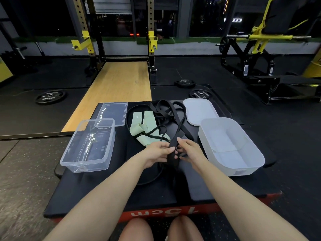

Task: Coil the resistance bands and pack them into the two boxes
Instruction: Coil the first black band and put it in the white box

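- My left hand (159, 151) and right hand (188, 150) meet over the middle of the black padded platform (97, 192); both grips pinch the same wide black resistance band (173, 145), fingers curled round a folded stretch of it.
- From my hands that band runs away from me, up to a loose tangle of black bands (165, 108) at the far side of the platform.
- A pale green flat band (147, 122) lies crumpled just left of the tangle, with a thin black tube band (152, 131) looping across it.
- On my left I see a clear plastic box (87, 145), open and with no band in it; its clear lid (112, 113) lies just behind, touching the far rim.
- On my right is a frosted white box (231, 146), also open, with its white lid (199, 111) flat behind it.
- The platform's red front edge (173, 212) shows white printing, upside down from here.
- Weight plates (50, 96) lie on the gym floor beyond, by a squat rack (86, 32).
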The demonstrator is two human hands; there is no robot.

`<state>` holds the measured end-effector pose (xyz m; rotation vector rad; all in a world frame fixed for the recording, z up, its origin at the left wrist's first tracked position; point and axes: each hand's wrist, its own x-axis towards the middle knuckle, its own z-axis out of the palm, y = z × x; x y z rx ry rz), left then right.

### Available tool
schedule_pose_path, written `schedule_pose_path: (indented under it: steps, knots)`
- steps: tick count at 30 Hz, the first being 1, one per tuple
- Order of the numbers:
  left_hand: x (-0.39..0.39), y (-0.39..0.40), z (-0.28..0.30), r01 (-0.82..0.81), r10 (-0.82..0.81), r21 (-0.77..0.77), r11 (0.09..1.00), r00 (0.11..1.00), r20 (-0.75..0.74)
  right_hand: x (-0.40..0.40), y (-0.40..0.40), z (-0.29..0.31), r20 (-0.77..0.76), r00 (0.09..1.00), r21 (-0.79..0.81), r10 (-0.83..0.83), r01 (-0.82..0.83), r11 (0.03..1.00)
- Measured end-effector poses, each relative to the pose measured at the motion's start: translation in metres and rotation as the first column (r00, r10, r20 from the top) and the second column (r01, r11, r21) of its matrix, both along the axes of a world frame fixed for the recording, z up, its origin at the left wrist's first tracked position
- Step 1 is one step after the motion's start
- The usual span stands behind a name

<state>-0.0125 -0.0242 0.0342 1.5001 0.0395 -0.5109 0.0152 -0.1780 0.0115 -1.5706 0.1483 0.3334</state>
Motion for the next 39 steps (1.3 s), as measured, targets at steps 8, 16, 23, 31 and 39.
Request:
schedule_pose_path:
  steps: [8, 16, 23, 31, 39]
  knots:
    - [-0.001, -0.007, 0.009, -0.124, 0.124, -0.066, 0.99, 0.992, 0.006, -0.006, -0.016, -0.014, -0.056, 0.986, -0.299, -0.155, 0.132, 0.945]
    - [-0.01, -0.016, 0.018, -0.123, 0.125, -0.089, 0.988, 0.992, 0.015, -0.03, -0.024, -0.014, -0.403, 0.913, -0.059, 0.068, -0.099, 0.993]
    - [-0.028, -0.02, 0.02, 0.079, -0.081, -0.03, 0.996, 0.994, -0.074, -0.029, -0.012, 0.0, -0.284, 0.959, 0.116, 0.001, 0.033, 0.993]
    - [-0.042, -0.022, 0.013, 0.089, -0.087, 0.021, 0.996, 0.992, -0.087, -0.03, -0.01, 0.002, -0.297, 0.955, 0.242, -0.03, 0.106, 0.965]
    - [-0.05, -0.023, 0.002, 0.07, -0.073, -0.023, 0.997, 0.99, -0.12, -0.036, -0.017, 0.003, -0.127, 0.991, 0.229, 0.042, -0.012, 0.973]
